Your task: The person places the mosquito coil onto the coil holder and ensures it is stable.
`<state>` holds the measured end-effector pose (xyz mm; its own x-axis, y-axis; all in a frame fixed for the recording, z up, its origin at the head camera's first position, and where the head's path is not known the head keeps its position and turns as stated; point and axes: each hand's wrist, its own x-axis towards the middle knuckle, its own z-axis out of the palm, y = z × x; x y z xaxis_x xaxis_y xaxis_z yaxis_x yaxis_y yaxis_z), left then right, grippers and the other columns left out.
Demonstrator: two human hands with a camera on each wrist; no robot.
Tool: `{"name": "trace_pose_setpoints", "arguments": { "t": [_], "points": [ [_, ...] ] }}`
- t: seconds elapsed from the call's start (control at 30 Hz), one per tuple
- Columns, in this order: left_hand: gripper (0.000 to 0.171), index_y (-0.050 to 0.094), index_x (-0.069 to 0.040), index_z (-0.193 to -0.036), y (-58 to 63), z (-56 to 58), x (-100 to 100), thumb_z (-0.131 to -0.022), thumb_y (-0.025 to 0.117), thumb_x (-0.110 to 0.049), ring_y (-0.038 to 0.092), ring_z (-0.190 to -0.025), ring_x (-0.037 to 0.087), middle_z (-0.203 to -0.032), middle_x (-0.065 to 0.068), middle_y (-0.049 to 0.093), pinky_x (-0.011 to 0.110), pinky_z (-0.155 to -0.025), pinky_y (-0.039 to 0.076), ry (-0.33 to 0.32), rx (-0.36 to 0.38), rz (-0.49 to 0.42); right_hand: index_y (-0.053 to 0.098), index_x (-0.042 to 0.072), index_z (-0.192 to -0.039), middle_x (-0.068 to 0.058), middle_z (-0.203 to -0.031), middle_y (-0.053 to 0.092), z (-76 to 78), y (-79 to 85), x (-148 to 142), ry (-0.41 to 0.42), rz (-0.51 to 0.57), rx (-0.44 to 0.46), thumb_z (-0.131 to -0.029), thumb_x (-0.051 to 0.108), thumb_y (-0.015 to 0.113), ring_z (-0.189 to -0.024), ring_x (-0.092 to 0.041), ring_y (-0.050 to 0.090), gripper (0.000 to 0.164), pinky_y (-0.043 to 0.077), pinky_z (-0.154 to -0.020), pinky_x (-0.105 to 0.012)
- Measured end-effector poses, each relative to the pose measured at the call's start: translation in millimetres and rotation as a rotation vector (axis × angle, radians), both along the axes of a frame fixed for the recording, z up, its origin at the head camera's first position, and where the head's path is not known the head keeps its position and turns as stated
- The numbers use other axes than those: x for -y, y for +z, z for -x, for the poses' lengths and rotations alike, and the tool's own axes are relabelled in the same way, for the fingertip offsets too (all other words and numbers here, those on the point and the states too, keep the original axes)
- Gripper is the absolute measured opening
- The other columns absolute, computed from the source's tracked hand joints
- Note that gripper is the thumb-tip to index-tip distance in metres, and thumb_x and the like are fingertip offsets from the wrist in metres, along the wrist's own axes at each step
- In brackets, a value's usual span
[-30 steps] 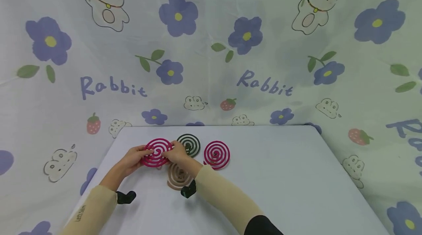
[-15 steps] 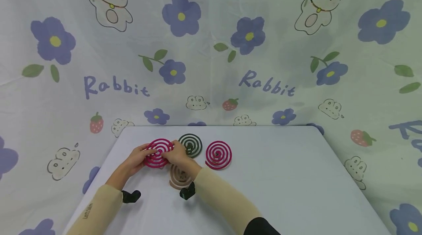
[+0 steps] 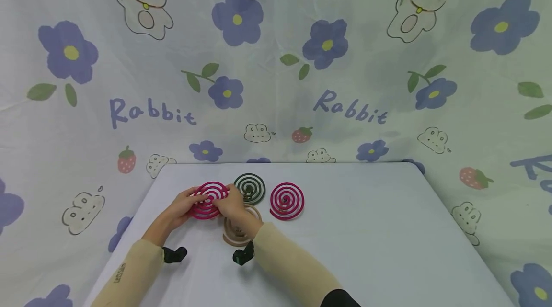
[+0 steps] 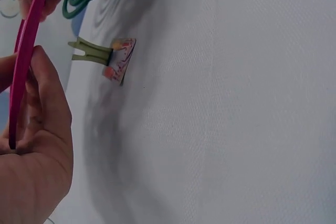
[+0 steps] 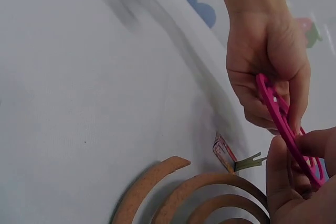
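Observation:
Both hands hold a pink mosquito coil (image 3: 211, 185) upright above the left part of the white table. The left hand (image 3: 180, 207) pinches its left side, and the right hand (image 3: 233, 205) grips its right side; both thumbs lie on the face near the centre. In the left wrist view the held coil (image 4: 26, 61) shows nearly edge-on. A small piece with an olive forked tab (image 4: 94, 52) and a colourful printed base stands on the table near the hands. Beneath the right hand and wrist lies a brown coil (image 3: 228, 240), partly covered.
A dark green coil (image 3: 249, 174) lies just beyond the right hand, and a second pink coil (image 3: 287, 201) to its right. Dark mounts stick out from both wrists. The white table (image 3: 388, 230) ends at a patterned cloth (image 3: 276, 58) behind.
Both hands keep hold of the pink coil with little movement. The head view has shifted slightly, and a bit more of the brown coil shows beside the right hand.

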<state>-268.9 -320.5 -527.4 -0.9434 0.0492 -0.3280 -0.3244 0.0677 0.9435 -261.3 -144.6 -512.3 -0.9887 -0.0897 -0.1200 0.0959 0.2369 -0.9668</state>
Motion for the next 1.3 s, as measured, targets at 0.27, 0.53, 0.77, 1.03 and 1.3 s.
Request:
{"name": "trace_pose_setpoints", "arguments": {
  "t": [0.27, 0.53, 0.77, 1.03, 1.3],
  "points": [
    [0.072, 0.026, 0.001, -0.148, -2.0, 0.3, 0, -0.094, 0.065, -0.026, 0.056, -0.107, 0.019, -0.144, 0.024, 0.037, 0.034, -0.088, 0.052, -0.004, -0.002, -0.006, 0.054, 0.004, -0.123, -0.011, -0.097, 0.061, 8.0, -4.3, -4, 0.047, -0.067, 0.016, -0.082, 0.008, 0.077, -0.062, -0.015, 0.063, 0.047, 0.054, -0.049, -0.029],
    [0.070, 0.028, 0.002, -0.147, -4.1, 1.7, -1, -0.095, 0.064, -0.025, 0.055, -0.108, 0.019, -0.143, 0.024, 0.038, 0.033, -0.088, 0.052, -0.001, 0.004, 0.007, 0.052, 0.004, -0.122, -0.012, -0.098, 0.060, 14.3, -2.1, -7, 0.094, -0.136, 0.050, -0.082, 0.008, 0.077, -0.059, -0.015, 0.061, 0.047, 0.053, -0.050, -0.026],
    [0.066, 0.030, 0.004, -0.145, -9.9, 1.9, -1, -0.095, 0.064, -0.023, 0.057, -0.104, 0.016, -0.139, 0.023, 0.043, 0.031, -0.087, 0.052, 0.001, -0.006, 0.000, 0.055, 0.003, -0.115, -0.012, -0.100, 0.061, 16.3, -3.1, -5, 0.095, -0.207, 0.040, -0.079, 0.009, 0.080, -0.080, -0.019, 0.063, 0.044, 0.055, -0.058, -0.027],
    [0.064, 0.031, 0.006, -0.144, -14.4, 1.3, -1, -0.095, 0.064, -0.021, 0.059, -0.098, 0.012, -0.130, 0.018, 0.051, 0.028, -0.084, 0.053, -0.005, -0.011, 0.000, 0.056, 0.003, -0.109, -0.011, -0.095, 0.061, 20.2, -8.1, -7, 0.102, -0.242, 0.047, -0.078, 0.011, 0.081, -0.070, -0.018, 0.062, 0.041, 0.054, -0.056, -0.027],
    [0.063, 0.032, 0.006, -0.143, -17.8, 2.1, -2, -0.095, 0.064, -0.019, 0.060, -0.096, 0.012, -0.126, 0.016, 0.053, 0.028, -0.082, 0.053, 0.002, -0.023, -0.029, 0.056, 0.003, -0.109, -0.009, -0.092, 0.062, 26.1, -7.6, -13, 0.150, -0.263, -0.021, -0.078, 0.011, 0.081, -0.078, -0.016, 0.062, 0.041, 0.054, -0.062, -0.026]
  ]
}}
